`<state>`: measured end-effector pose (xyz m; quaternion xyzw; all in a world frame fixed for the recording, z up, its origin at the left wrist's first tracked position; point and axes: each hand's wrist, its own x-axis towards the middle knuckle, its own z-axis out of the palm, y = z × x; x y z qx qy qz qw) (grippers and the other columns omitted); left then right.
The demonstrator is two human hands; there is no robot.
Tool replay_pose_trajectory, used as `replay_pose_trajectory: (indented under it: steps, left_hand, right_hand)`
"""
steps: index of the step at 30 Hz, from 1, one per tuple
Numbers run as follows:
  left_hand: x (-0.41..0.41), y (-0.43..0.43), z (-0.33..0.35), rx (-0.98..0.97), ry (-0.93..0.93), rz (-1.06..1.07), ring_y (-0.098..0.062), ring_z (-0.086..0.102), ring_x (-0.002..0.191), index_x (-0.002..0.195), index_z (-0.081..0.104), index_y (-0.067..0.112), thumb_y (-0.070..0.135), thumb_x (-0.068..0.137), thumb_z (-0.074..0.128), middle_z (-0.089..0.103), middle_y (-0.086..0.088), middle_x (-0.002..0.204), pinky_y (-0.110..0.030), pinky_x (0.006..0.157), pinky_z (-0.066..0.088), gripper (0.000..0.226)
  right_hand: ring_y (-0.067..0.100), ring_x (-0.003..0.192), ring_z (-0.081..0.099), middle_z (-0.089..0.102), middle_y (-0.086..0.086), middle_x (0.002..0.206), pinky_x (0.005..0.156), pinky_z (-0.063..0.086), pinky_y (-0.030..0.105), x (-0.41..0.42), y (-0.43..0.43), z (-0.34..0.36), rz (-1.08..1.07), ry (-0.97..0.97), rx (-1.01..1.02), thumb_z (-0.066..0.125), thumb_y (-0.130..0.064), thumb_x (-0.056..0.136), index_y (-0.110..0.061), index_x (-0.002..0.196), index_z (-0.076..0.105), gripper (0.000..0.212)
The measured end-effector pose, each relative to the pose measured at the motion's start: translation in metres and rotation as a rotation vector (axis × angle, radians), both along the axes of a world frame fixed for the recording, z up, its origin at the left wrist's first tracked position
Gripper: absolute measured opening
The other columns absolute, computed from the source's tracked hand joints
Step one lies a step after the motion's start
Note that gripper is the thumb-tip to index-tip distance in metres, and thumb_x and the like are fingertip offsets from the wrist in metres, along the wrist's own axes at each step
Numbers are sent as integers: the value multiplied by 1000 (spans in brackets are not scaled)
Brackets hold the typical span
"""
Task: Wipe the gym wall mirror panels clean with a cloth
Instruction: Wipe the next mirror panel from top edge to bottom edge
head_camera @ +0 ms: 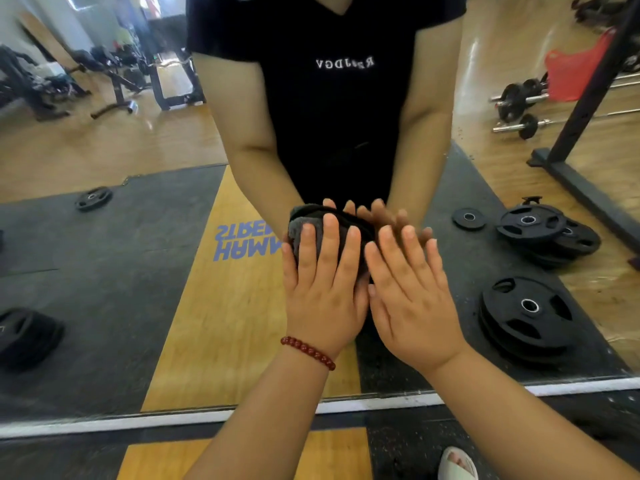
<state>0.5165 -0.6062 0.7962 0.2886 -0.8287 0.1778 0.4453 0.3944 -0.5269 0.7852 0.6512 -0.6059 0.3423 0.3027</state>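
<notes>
Both hands are flat against the mirror (104,271), low on the panel, a little above its bottom edge. The left hand (323,289) presses a folded dark grey cloth (313,225) to the glass with straight, slightly spread fingers; it does not curl round the cloth. The cloth lies under the fingers and palm of that hand, and its bunched upper edge shows above the fingertips and past the little-finger side. A red bead bracelet (308,351) sits on the left wrist. The right hand (412,299) lies open just beside the left one, its thumb close to or touching the left hand, fingers straight and fanned; whether any cloth lies beneath it cannot be told. In the mirror, the person's black shirt (332,98) shows above the cloth, and the reflected fingertips meet the real ones. To the right of the cloth, weight plates (526,317) are reflected on the dark floor mat, with dumbbells (519,109) further up.
</notes>
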Motion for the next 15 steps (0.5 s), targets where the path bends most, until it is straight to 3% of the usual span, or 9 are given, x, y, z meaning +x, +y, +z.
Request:
replay_pose_trajectory:
  steps: [3, 6, 9, 12, 15]
  left_hand:
    - [21, 1, 5, 24, -63, -132, -21, -5, 152, 157, -8, 20, 28, 97, 47, -13, 0, 165, -45, 123, 3, 82]
    - [49, -3, 17, 10, -134, -214, -22, 0, 153, 155, 10, 23, 23, 93, 51, -3, -8, 165, -43, 123, 10, 75]
    - [82, -19, 30, -114, -170, -71, -27, -2, 152, 153, 19, 22, 24, 97, 45, -6, -5, 166, -48, 122, 6, 62]
    - [109, -47, 45, -264, -279, 17, -27, -6, 152, 158, 12, 20, 29, 99, 42, -7, -3, 166, -47, 123, -2, 67]
    - [115, -68, 60, -363, -383, -14, -26, -6, 152, 158, 11, 16, 32, 101, 39, -6, -4, 166, -46, 123, -3, 66]
  right_hand:
    - [23, 153, 3, -1, -6, 166, 124, 6, 47, 5, -6, -4, -26, 39, 26, 27, -31, 108, -19, 156, 17, 51]
    - [23, 153, 0, -4, -3, 166, 124, 5, 47, 17, -11, -6, -97, -13, 30, 27, -36, 108, -15, 155, 21, 52]
    - [24, 153, -5, -4, 10, 165, 124, 1, 47, 44, -14, -5, -163, -177, 29, 28, -48, 106, -6, 153, 18, 64]
    - [31, 152, -7, 4, 26, 160, 123, 4, 48, 72, -29, 15, -222, -415, -40, 35, -57, 102, 7, 151, 15, 83]
    - [37, 150, 1, 7, 31, 155, 123, 8, 50, 82, -48, 48, -262, -507, -175, 48, -46, 101, 13, 148, 16, 82]
